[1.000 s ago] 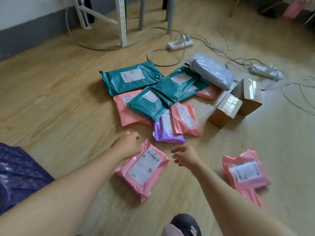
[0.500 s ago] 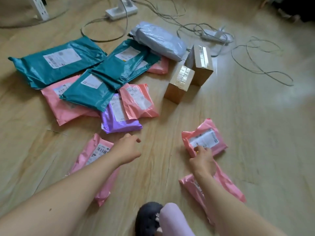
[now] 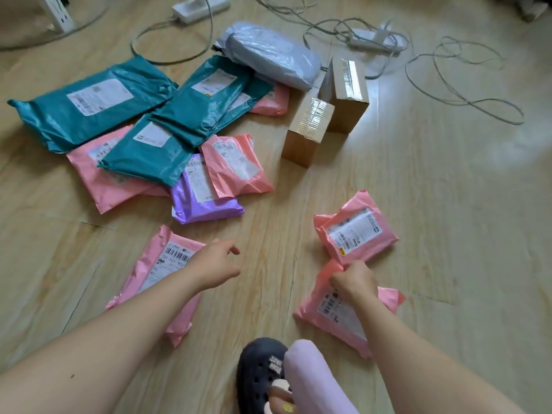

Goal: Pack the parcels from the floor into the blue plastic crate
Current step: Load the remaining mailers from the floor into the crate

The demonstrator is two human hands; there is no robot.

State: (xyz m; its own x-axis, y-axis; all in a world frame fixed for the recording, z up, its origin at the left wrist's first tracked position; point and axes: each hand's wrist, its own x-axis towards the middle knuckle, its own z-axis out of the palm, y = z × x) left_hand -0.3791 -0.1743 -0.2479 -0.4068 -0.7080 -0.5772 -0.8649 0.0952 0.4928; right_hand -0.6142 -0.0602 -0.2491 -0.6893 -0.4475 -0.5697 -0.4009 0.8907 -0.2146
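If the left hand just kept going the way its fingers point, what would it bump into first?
The left hand points right and slightly away, over bare floor. Straight on, it would probably first meet the pink parcel lying beyond the right hand. Height above the floor is hard to judge.

Soft mailer parcels lie flat on the floor: teal ones (image 3: 89,103) at upper left overlapping pink (image 3: 101,174) and purple (image 3: 203,201) bags, a grey bag (image 3: 271,55) and two taped cardboard boxes (image 3: 310,127) at upper centre, three pink labelled parcels (image 3: 355,231) lower down.
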